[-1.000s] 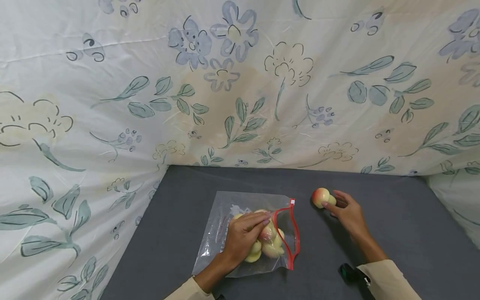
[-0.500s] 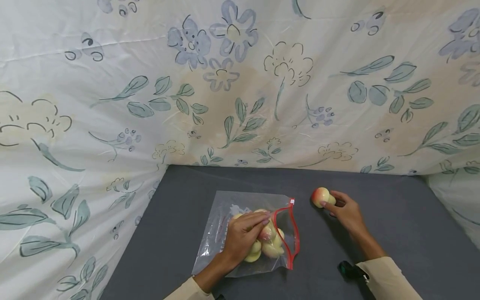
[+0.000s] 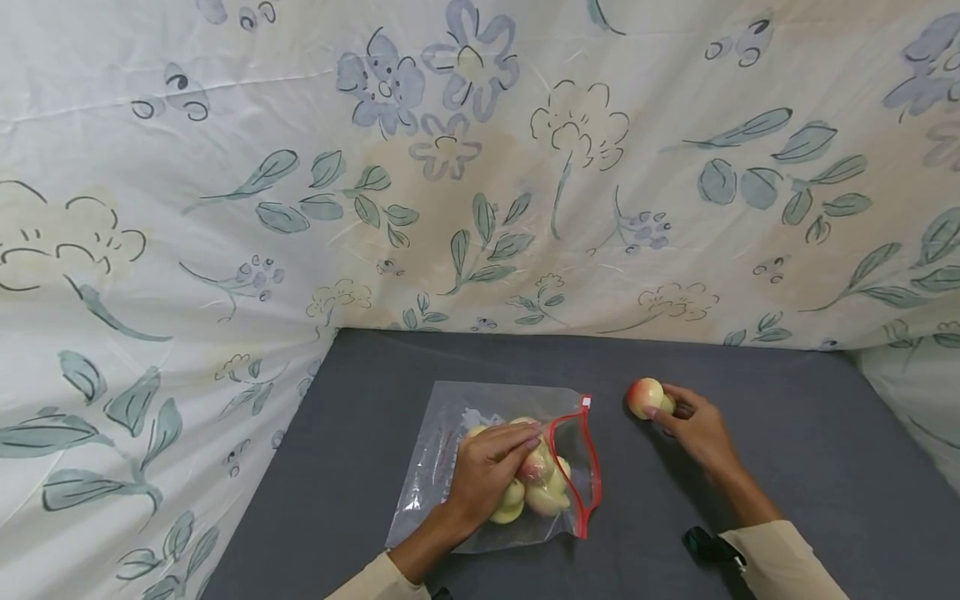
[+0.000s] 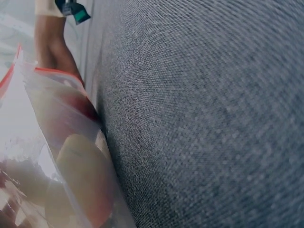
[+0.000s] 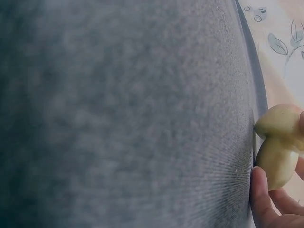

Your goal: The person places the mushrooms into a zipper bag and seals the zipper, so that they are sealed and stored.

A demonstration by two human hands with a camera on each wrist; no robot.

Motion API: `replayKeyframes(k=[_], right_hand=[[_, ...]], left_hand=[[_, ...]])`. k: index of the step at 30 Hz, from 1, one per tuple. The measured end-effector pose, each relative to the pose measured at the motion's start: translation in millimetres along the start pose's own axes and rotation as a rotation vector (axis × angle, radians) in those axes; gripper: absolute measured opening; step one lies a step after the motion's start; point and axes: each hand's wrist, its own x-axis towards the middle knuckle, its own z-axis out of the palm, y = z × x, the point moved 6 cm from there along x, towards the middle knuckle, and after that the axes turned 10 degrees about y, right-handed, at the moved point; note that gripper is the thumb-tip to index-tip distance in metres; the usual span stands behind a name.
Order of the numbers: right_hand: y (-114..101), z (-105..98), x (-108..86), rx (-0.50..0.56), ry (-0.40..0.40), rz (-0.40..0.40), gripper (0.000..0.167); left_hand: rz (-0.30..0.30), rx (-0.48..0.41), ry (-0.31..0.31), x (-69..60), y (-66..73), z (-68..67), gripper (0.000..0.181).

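Observation:
In the head view, my left hand (image 3: 483,475) rests on a clear zip bag (image 3: 442,408) with a red zip edge. Several yellow fruits with red blush, peach-like, lie inside the bag, partly under the hand. The bag's red-edged mouth faces right and gapes a little. Right of it, my right hand (image 3: 697,425) holds a red-and-yellow peach-like fruit (image 3: 643,397) with a smaller yellow round part or second fruit behind it, low over the table. The right wrist view shows two rounded yellow shapes (image 5: 276,161) pressed together between thumb and fingers; whether they are joined I cannot tell.
Both lie over a dark grey cloth-covered table (image 3: 810,433). A floral curtain (image 3: 480,167) hangs along its back and left side. A black wrist strap device (image 3: 708,546) sits by the right sleeve.

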Motion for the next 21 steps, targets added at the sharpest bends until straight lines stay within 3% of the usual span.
replayKeyframes(k=[21], right_hand=[[-1.9, -4.2, -21.1, -0.004, -0.01, -0.038, 0.071]], left_hand=[[0.014, -0.001, -0.009, -0.9, 0.5, 1.0, 0.021]])
